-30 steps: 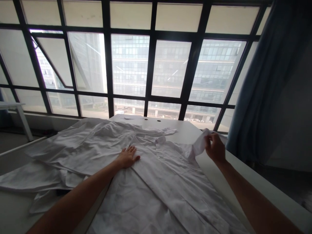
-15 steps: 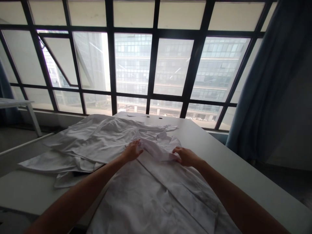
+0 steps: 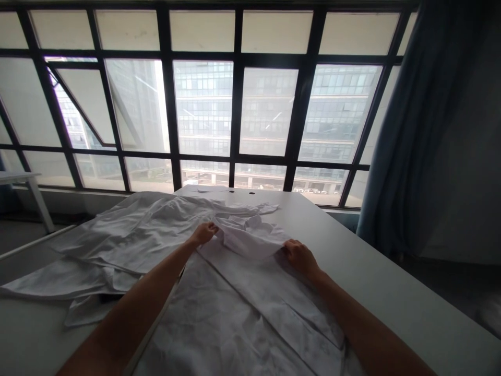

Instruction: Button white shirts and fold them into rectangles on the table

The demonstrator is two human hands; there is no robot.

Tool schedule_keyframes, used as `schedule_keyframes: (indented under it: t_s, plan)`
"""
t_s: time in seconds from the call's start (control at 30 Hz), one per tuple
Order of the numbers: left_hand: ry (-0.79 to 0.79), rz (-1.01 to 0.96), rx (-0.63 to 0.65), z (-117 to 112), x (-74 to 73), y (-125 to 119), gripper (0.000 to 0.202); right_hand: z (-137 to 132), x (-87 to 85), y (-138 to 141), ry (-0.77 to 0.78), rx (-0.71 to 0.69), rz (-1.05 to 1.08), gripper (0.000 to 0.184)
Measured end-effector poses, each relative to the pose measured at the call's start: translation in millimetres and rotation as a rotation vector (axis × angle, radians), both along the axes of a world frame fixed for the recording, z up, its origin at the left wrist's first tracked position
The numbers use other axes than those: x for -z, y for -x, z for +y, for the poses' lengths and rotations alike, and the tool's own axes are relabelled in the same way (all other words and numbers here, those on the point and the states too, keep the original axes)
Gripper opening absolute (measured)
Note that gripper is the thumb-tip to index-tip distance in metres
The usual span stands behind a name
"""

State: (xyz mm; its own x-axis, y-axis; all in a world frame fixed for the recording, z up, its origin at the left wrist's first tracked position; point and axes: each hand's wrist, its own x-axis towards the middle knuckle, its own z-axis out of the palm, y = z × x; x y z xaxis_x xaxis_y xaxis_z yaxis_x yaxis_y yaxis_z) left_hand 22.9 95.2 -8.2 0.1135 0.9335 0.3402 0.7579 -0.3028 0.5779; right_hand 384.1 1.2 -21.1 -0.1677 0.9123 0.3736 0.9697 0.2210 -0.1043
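White garment point(image 3: 238, 297), one, gripped by two hands point(image 3: 204, 233) point(image 3: 301, 257).

Left forearm point(image 3: 146, 300) extends from 7 o'clock; right forearm point(image 3: 360, 318) extends from 5 o'clock. Left hand point(image 3: 204, 233) and right hand point(image 3: 302, 257) stand apart, fingers curled into pinch grips, left slightly farther forward.

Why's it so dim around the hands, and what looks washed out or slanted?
Head view: bright windows probably leave the left hand, right hand and white garment dim; head view: building outside is washed out; head view: outer window bars lean, likely lens distortion.
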Motion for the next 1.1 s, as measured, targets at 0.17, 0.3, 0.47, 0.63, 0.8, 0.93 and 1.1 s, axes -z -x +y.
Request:
schedule_keyframes:
  t_s: [0.17, 0.3, 0.47, 0.63, 0.8, 0.93, 1.1]
  plan:
    - [0.05, -0.198, 0.032, -33.6, -14.6, 4.1, 0.04, 10.5, 2.8, -22.4, -0.063, 0.176, 0.058, 0.03]
    - [-0.038, -0.284, 0.154, -82.0, -22.7, 9.5, 0.039, 17.2, 10.8, -31.4, -0.093, 0.254, 0.148, 0.027]
    - [-0.189, -0.167, 0.16, -130.3, -26.8, 14.3, 0.038, 18.2, 20.2, -28.0, -0.034, 0.09, 0.135, 0.018]
    - [-0.324, -0.207, 0.208, -151.1, -36.5, 14.8, 0.037, 18.8, 24.4, -25.1, -0.03, 0.062, 0.158, 0.016]
    - [-0.255, -0.154, 0.483, -167.2, -49.6, 12.9, 0.037, 24.0, 28.4, -28.4, 0.012, 0.067, 0.167, 0.012]
    - [-0.143, -0.108, 0.563, -169.4, -50.0, 10.9, 0.038, 27.9, 30.1, -35.3, 0.012, 0.01, 0.141, 0.033]
    - [-0.184, -0.243, 0.289, -160.3, -45.0, 14.0, 0.043, 28.5, 23.4, -47.2, 0.018, 0.037, 0.101, 0.027]
